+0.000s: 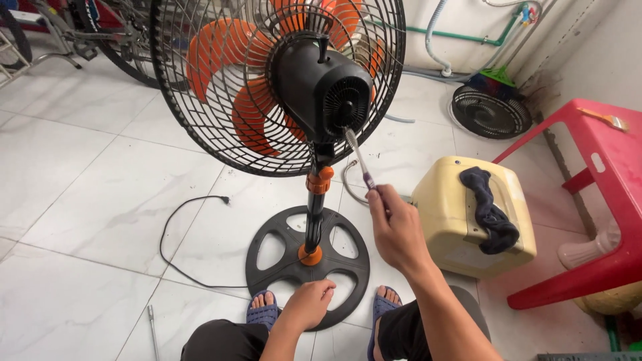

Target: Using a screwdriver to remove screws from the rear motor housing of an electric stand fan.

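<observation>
Toothbrush (359,158), a slim stick with a purple grip, sits pinched at its lower end in the fingers (381,200) of the right hand (396,230), which are closed tight around the grip. It looks light and stiff, with a little spring in the thin neck, so a pencil-style hold low on the grip seems the sound place to take it; pressed hard, the neck would likely bend. Its long axis runs on a slant from the hand up and to the left, and the bristle end points at the round vent grille on the back of the black motor housing (324,83), touching it or just short of it. The left hand (309,302) rests with fingers curled on the rim of the fan's round black base (267,264), holding nothing else. The fan stands upright on the tiled floor (87,200), its orange blades (227,53) behind a wire cage. A cream box (455,220) with a dark rag (488,210) lies near to the right, beside a red stool (602,180).
</observation>
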